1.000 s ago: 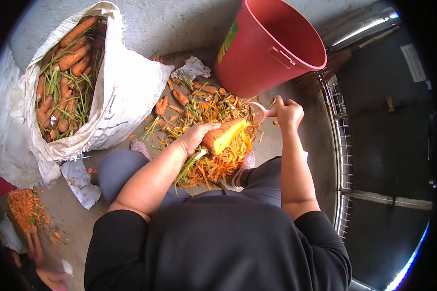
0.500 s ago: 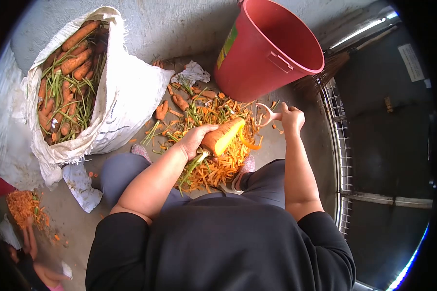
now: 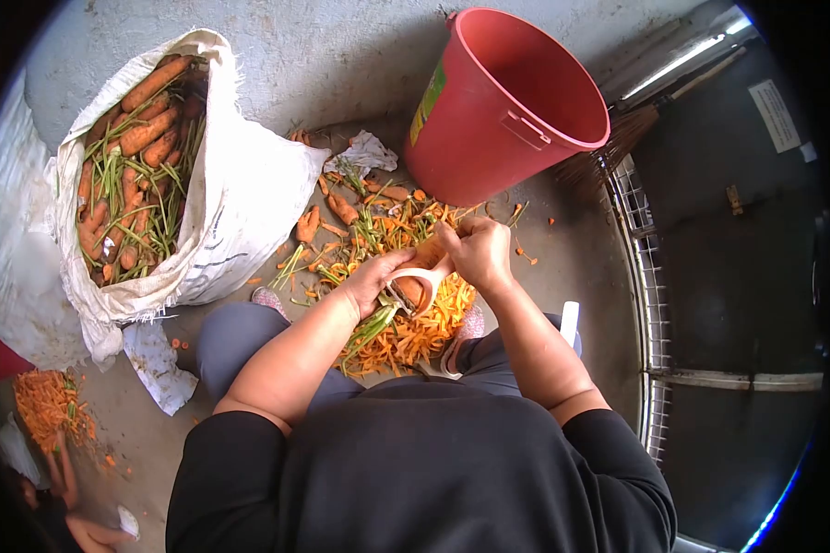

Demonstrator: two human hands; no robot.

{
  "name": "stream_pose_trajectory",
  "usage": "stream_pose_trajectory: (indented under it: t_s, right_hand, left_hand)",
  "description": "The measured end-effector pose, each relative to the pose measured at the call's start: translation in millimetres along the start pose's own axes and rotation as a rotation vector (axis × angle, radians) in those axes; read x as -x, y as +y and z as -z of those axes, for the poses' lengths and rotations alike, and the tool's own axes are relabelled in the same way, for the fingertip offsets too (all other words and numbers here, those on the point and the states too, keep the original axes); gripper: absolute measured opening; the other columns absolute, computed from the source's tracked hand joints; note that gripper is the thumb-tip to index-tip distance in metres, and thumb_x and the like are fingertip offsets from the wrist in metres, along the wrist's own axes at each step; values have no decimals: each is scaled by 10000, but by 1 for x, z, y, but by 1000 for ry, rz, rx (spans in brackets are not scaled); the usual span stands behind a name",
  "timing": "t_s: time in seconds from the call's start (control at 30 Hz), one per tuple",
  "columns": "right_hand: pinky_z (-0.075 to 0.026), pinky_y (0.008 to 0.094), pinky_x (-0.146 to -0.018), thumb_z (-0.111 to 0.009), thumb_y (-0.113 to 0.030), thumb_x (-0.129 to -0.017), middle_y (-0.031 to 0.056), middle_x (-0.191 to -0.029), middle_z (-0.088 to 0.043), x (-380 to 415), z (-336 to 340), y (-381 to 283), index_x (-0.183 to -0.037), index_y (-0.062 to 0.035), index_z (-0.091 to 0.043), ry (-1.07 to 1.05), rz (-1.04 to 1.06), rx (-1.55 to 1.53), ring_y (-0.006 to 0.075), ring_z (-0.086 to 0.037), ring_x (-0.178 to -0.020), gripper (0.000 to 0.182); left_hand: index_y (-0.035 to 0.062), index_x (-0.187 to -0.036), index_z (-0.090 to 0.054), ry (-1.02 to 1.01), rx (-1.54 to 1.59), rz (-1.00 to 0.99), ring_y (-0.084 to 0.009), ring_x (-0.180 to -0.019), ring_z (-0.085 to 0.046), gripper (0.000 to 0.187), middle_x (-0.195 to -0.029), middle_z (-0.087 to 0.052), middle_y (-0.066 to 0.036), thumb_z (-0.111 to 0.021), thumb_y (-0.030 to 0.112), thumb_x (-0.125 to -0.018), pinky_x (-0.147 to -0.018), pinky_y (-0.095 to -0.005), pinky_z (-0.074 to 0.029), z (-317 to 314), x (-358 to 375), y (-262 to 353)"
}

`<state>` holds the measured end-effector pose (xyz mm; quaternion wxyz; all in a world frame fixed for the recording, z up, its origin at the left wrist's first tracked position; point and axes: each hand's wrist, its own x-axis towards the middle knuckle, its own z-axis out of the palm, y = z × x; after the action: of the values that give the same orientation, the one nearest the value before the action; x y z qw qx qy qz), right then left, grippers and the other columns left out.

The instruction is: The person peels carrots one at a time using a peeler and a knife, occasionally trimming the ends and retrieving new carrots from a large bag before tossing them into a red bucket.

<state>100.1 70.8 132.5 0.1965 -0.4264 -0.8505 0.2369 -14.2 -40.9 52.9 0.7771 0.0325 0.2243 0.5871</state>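
My left hand (image 3: 371,279) is closed round a large carrot (image 3: 409,292) whose green stalk end points down toward my lap. Gripped in my right hand (image 3: 482,251) is a pale Y-shaped peeler (image 3: 426,276). Its head lies across the carrot near the stalk end, close to my left fingers. The peeler and my right hand hide much of the carrot. Beneath both hands, a heap of orange peelings (image 3: 424,334) covers the floor between my feet.
A white sack (image 3: 249,175) full of carrots (image 3: 145,135) stands at the left. Behind the heap is a red bucket (image 3: 470,147). A broom (image 3: 625,134) and a dark door (image 3: 729,276) are at the right. Another person (image 3: 65,516) sits at lower left beside more peelings (image 3: 51,405).
My right hand has moved left with the peeler, from beside the carrot onto it. The hanging strip of peel is no longer visible. A white object now shows by my right knee.
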Motion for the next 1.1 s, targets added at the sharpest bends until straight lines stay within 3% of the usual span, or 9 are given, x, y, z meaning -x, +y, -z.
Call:
stream_pose_trajectory:
  t_s: [0.23,0.37,0.4,0.43,0.6,0.77,0.9,1.03,1.1]
  right_hand:
    - [-446,299,-471,-673,-261,-686,140,-476,-542,-7,11,-4,-586,47,-594,-106,-188,-115,171,-540,-429,334]
    - [-456,313,-498,-655,-285,-698,129,-479,-552,-7,5,0,-611,48,-604,-102,-102,32,172,-549,-443,348]
    - [-456,315,-516,-642,-289,-701,128,-481,-551,-8,3,4,-611,45,-609,-56,-150,8,160,-545,-450,347]
    - [-490,329,-646,-619,-338,-704,158,-560,-594,-17,2,22,-704,10,-657,-89,-253,-5,250,-621,-580,350]
    - [-493,318,-565,-583,-304,-731,95,-580,-625,-57,51,100,-680,-9,-659,192,-547,224,182,-600,-517,308]
    - [-389,273,-419,-623,-226,-740,56,-468,-532,-27,37,30,-612,60,-603,87,-328,-262,94,-476,-429,314]
    - [-446,313,-490,-650,-265,-702,120,-509,-562,3,9,-4,-587,51,-588,-26,13,45,145,-532,-464,343]
    - [-473,316,-534,-580,-290,-731,111,-532,-591,-38,6,69,-682,11,-649,78,-404,-37,134,-558,-481,312]
    - [-478,313,-572,-571,-293,-701,101,-548,-600,-56,32,108,-714,-19,-660,120,-503,262,199,-589,-513,289]
  left_hand:
    - [5,-1089,-482,-47,-152,103,-179,-752,-625,388,-913,-600,-117,-447,327,-875,-620,-293,-546,2,10,9]
    - [10,-1064,-495,72,-123,51,-199,-637,-628,403,-851,-612,-116,-449,358,-865,-481,-307,-537,-4,3,2]
    - [1,-1065,-498,65,-210,119,-203,-639,-628,405,-857,-610,-124,-470,347,-856,-491,-312,-537,-6,8,8]
    - [-24,-1057,-498,50,-255,10,-205,-635,-626,420,-854,-607,-136,-489,338,-845,-490,-315,-536,-9,12,8]
    - [-44,-1064,-483,148,-172,85,-229,-601,-616,446,-850,-600,-169,-481,345,-846,-434,-332,-518,-8,12,3]
    - [-31,-1085,-483,-4,-203,116,-207,-680,-617,466,-890,-604,-141,-479,372,-850,-541,-322,-533,-1,5,6]
    - [-26,-1077,-502,49,-323,2,-204,-695,-618,468,-895,-608,-123,-496,382,-847,-591,-319,-536,-4,3,2]
    - [-51,-1072,-493,156,-279,38,-227,-705,-622,452,-878,-604,-148,-512,340,-847,-609,-351,-540,-9,11,4]
    - [-63,-1069,-485,104,-224,61,-238,-707,-622,441,-871,-601,-160,-522,313,-842,-603,-354,-540,-5,15,6]
